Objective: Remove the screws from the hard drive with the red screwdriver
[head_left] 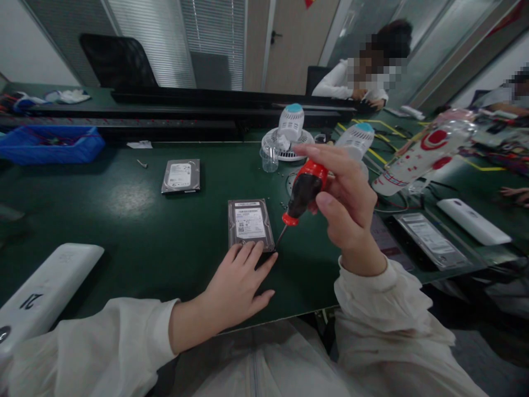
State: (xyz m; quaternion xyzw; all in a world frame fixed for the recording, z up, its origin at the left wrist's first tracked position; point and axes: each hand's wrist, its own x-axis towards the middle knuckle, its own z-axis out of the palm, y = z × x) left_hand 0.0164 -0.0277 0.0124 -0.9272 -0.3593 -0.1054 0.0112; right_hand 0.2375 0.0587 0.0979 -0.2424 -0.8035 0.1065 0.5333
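A hard drive (250, 220) lies label up on the green table in front of me. Across its near edge rest the outstretched fingers of my left hand (242, 284), pressing it from above with the thumb spread to the right. My right hand (345, 198) grips a red and black screwdriver (305, 190) by its handle, index finger laid along the top. The screwdriver slants down to the left, and its tip is at the drive's near right corner beside my left index finger. Whether the tip sits in a screw is too small to tell.
Another hard drive (181, 176) lies farther left; a third (430, 240) is at the right. White power banks (53, 286) flank the work area. Behind stand a clear cup (270, 159), a white fan (290, 124), a bottle (425, 154) and a blue bin (52, 144). A person (351, 77) sits opposite.
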